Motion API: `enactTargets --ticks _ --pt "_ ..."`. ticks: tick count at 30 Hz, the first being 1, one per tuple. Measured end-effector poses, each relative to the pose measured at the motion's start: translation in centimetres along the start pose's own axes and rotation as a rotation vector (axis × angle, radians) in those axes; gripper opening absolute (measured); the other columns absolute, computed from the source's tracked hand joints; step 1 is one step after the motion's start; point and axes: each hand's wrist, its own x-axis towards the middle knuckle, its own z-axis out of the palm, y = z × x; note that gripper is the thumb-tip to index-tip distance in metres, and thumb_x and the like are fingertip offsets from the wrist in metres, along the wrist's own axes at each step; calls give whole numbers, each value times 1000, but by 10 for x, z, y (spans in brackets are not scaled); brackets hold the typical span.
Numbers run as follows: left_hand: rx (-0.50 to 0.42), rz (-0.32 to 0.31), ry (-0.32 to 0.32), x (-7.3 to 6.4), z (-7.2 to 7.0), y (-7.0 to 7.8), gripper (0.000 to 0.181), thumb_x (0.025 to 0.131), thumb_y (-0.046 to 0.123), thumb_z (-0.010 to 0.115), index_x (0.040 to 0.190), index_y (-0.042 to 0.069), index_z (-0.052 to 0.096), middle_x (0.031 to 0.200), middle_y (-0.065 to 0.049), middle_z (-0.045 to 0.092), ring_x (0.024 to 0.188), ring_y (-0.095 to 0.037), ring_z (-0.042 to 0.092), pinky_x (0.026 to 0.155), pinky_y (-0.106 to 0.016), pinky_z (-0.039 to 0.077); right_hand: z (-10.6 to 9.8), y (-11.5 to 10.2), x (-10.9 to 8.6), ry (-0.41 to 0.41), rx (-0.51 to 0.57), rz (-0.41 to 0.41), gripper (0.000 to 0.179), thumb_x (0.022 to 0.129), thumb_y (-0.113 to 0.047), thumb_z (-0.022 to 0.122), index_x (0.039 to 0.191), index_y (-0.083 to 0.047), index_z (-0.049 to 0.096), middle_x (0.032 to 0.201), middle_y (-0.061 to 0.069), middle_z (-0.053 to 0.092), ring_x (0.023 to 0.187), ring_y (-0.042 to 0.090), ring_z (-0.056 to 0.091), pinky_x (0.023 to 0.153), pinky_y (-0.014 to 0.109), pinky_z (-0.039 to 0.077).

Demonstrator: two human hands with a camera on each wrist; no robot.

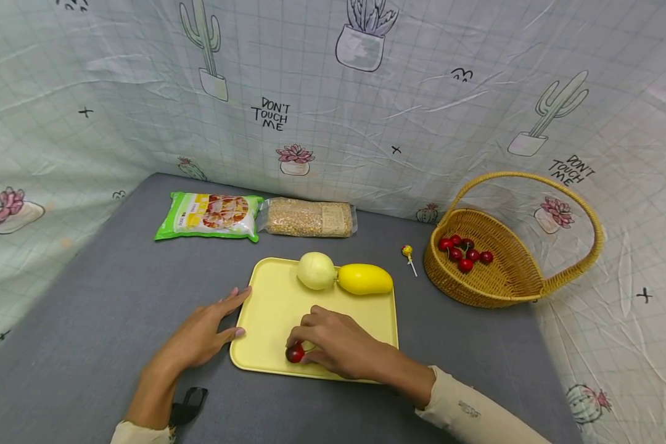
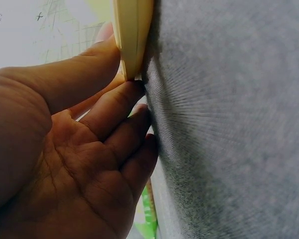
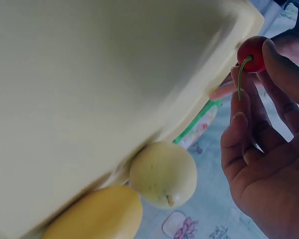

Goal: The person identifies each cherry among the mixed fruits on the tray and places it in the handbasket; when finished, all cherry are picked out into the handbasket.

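Note:
A red cherry [image 1: 295, 353] with a green stem is pinched between the thumb and fingertips of my right hand [image 1: 341, 342], low over the front of a pale yellow tray [image 1: 266, 320]. In the right wrist view the cherry [image 3: 252, 52] shows its stem hanging free. My left hand [image 1: 197, 333] rests at the tray's left edge, fingers spread and thumb tip at the rim. The left wrist view has its other fingertips on the grey cloth beside the tray's side [image 2: 132, 40]. A pale green round fruit [image 1: 316, 271] and a yellow mango [image 1: 365, 279] lie along the tray's back edge.
A wicker basket [image 1: 510, 297] with a tall handle holds several cherries [image 1: 465, 265] at the right. A lollipop [image 1: 407, 251] lies between basket and tray. Behind the tray are a green-edged food bag [image 1: 211, 216] and a clear bag of grains [image 1: 308, 217], near the patterned cloth backdrop [image 1: 322, 111].

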Motion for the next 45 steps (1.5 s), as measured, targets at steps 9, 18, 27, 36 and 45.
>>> enactTargets --ticks 9,18,27,36,45 --pt "0 5 -1 0 0 0 79 95 16 79 164 9 42 164 -30 41 147 -56 43 113 -73 41 -13 7 -10 11 77 75 25 93 -26 85 116 -27 77 109 -12 71 100 8 62 84 18 51" --pt "5 -11 -20 1 -1 1 80 96 19 79 165 11 40 165 -29 39 147 -58 43 113 -74 40 -29 19 -21 103 121 135 29 91 -18 86 117 -26 77 108 -8 72 96 16 67 76 21 52" --pt "7 -4 -24 1 -2 0 80 96 19 79 165 10 40 165 -30 39 147 -57 43 113 -74 41 -46 34 -31 194 140 178 35 88 -13 88 120 -23 76 116 -9 74 105 16 69 84 33 60" --pt "2 -3 -22 1 -2 1 80 96 18 79 165 10 40 164 -30 40 146 -59 43 113 -74 40 -56 48 -42 308 157 175 36 85 -9 89 118 -20 77 114 -5 75 91 15 69 76 32 62" --pt "7 -6 -36 1 -2 -2 82 95 20 80 166 10 39 165 -32 38 147 -58 42 112 -74 41 -71 57 -54 361 108 261 35 86 -11 88 119 -19 78 112 -4 76 89 13 66 74 32 60"
